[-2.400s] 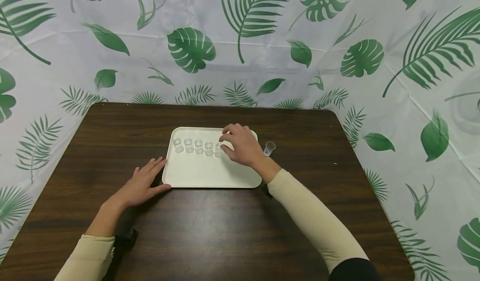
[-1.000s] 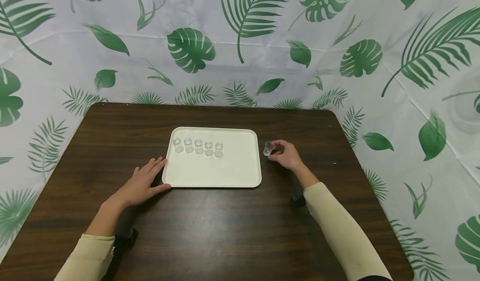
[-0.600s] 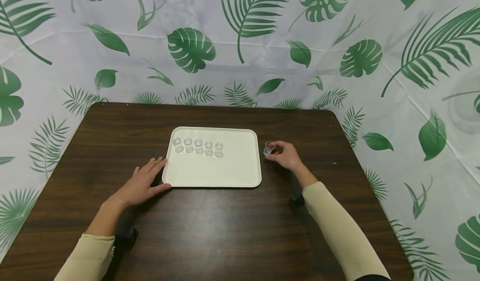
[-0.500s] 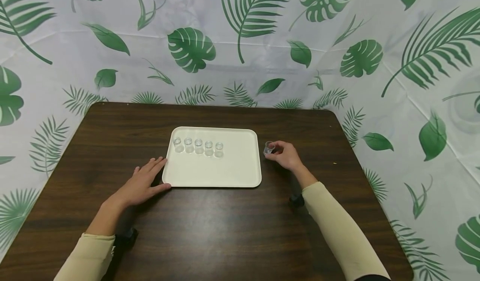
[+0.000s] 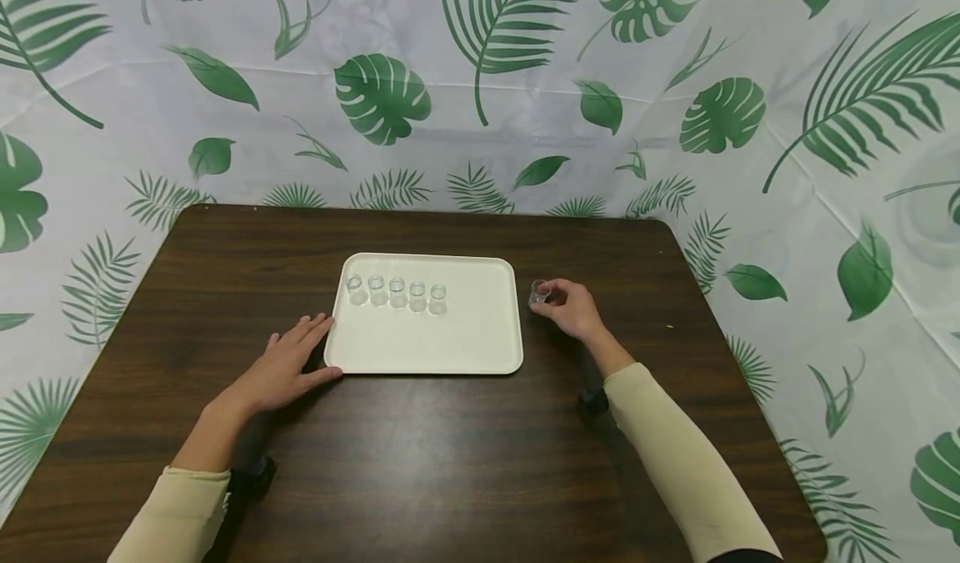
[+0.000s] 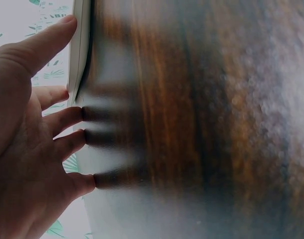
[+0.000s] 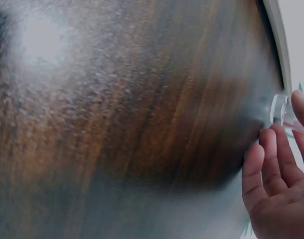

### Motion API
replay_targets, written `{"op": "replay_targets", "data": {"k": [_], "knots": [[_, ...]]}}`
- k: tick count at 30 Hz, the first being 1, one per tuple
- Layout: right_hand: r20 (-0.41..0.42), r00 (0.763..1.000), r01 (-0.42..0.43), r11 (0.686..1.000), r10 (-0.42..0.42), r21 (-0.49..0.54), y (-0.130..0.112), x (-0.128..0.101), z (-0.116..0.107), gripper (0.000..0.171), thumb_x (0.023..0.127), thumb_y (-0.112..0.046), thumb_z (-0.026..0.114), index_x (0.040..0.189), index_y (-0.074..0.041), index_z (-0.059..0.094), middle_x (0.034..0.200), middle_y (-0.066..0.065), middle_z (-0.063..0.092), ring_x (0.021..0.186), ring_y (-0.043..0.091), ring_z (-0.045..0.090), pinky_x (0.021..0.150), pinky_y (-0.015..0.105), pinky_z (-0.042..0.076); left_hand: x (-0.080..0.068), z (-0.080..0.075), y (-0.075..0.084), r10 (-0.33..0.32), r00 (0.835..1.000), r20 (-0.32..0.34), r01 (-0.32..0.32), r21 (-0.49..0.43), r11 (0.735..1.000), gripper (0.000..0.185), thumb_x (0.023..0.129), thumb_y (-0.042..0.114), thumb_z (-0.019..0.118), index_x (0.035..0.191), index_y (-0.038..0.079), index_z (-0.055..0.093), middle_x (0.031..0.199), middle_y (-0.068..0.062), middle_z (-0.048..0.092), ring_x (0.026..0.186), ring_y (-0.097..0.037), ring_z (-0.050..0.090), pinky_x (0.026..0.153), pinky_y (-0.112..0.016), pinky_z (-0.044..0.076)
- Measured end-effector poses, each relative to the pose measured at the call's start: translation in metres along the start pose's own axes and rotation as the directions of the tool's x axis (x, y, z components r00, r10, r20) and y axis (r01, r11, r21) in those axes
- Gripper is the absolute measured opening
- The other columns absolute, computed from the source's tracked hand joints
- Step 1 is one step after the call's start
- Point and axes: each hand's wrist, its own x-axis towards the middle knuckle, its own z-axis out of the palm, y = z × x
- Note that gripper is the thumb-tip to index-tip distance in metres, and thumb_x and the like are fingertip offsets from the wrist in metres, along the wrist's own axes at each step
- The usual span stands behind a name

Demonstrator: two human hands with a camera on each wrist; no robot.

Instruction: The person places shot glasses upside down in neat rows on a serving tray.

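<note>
Leaf-print backdrop (image 5: 480, 87) behind a dark wooden table (image 5: 420, 463), one small cup off the tray.

A white tray (image 5: 450, 346) lies near the table's middle, with a row of five clear cups (image 5: 397, 293) along its far-left part, upright and close together. The left hand (image 5: 288, 367) lies flat with fingers straight, thumb against the tray's near-left corner, probably steadying it. Just off the tray's right edge, the right hand (image 5: 573, 309) pinches a sixth clear cup (image 5: 538, 292), upright on the wood, fingertips curled round it, apparently for lifting.
</note>
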Motion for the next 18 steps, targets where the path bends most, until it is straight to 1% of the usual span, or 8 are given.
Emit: {"op": "replay_targets", "data": {"k": [6,11,15,18], "knots": [[-0.047,0.999,0.027,0.999,-0.025,0.028,-0.005,0.003,-0.002,0.026,0.084,-0.013,0.078,0.103,-0.002,0.065,0.108,0.017,0.068,0.095,0.032,0.068,0.084,0.044,0.054,-0.001,0.0,0.001,0.003,1.0,-0.008,-0.003,0.004,1.0,0.088,0.091,0.05,0.066,0.153,0.001,0.028,0.155,-0.027,0.026,0.143,-0.048,0.017,0.103,-0.076,0.011],[-0.05,0.997,0.062,0.998,-0.061,0.017,-0.017,0.004,0.001,0.029,0.084,-0.013,0.078,0.108,-0.001,0.066,0.108,0.016,0.069,0.095,0.03,0.068,0.082,0.043,0.055,-0.001,0.0,0.001,0.007,1.0,-0.014,-0.007,0.009,1.0,0.087,0.091,0.048,0.067,0.153,0.001,0.029,0.155,-0.028,0.027,0.142,-0.049,0.019,0.102,-0.076,0.012],[-0.036,0.993,0.112,0.993,-0.113,-0.026,-0.028,0.005,0.005,0.031,0.085,-0.013,0.076,0.113,-0.001,0.067,0.105,0.014,0.069,0.094,0.028,0.066,0.081,0.041,0.054,-0.001,-0.001,0.002,0.008,1.0,-0.017,-0.008,0.011,1.0,0.086,0.09,0.048,0.067,0.153,0.001,0.03,0.155,-0.028,0.027,0.142,-0.049,0.019,0.102,-0.077,0.013],[-0.013,0.989,0.146,0.986,-0.148,-0.076,-0.036,0.004,0.01,0.033,0.086,-0.014,0.075,0.116,-0.002,0.067,0.108,0.013,0.067,0.097,0.028,0.063,0.083,0.042,0.051,-0.001,-0.001,0.003,0.006,1.0,-0.014,-0.006,0.007,1.0,0.086,0.09,0.047,0.067,0.153,0.001,0.03,0.155,-0.027,0.027,0.143,-0.049,0.018,0.102,-0.076,0.012]]}}
